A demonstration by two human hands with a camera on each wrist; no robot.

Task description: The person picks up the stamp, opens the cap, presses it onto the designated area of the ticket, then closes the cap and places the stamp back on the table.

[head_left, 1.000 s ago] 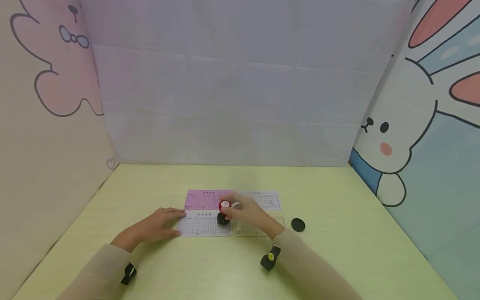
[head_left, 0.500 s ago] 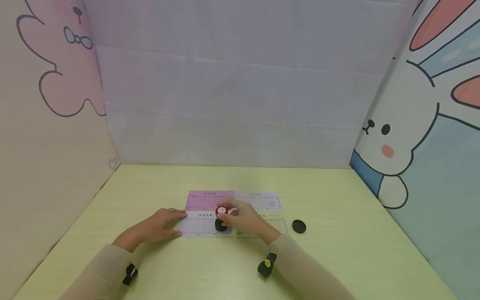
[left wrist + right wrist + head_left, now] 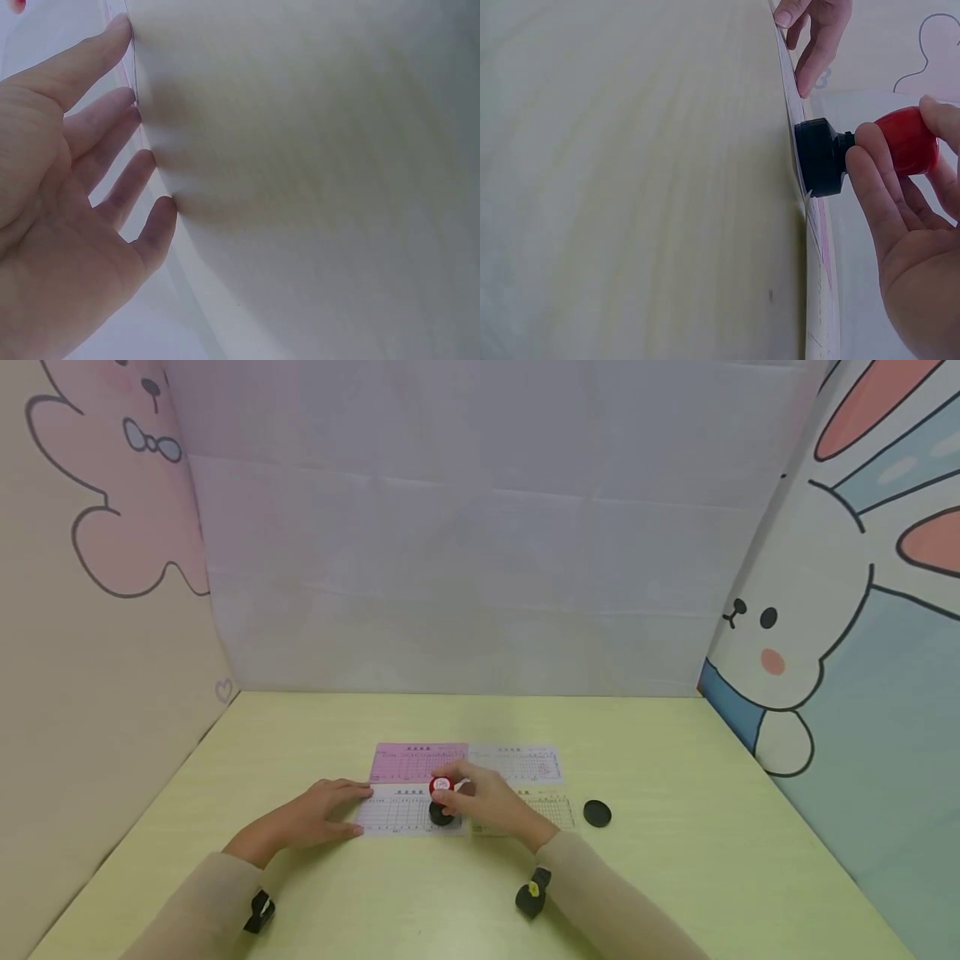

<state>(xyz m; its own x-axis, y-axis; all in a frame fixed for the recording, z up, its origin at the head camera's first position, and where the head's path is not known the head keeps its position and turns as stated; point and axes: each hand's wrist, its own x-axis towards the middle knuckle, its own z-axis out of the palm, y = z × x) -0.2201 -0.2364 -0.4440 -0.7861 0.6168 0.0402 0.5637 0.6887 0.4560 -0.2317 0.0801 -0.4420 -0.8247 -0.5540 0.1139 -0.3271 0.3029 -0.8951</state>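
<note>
My right hand [image 3: 487,797] grips a stamp by its red knob [image 3: 909,141]. The stamp's round black base [image 3: 821,157] stands on the right part of the white printed form [image 3: 397,810], its face against the paper and hidden. My left hand [image 3: 315,812] rests at that form's left edge, its fingers [image 3: 124,187] fairly straight, fingertips touching paper and table. Behind lie a pink form [image 3: 405,764] and a pale form [image 3: 536,764] with a faint reddish mark at its right. A yellowish form [image 3: 551,810] is partly covered by my right hand.
A round black lid [image 3: 597,813] lies on the table to the right of the forms. The pale wooden table [image 3: 480,893] is bounded by a white sheet [image 3: 465,568] at the back and by cartoon-printed side walls.
My right hand has brought the stamp slightly left and down onto the white form, and over the last half second it has barely moved. The left hand keeps its place.
</note>
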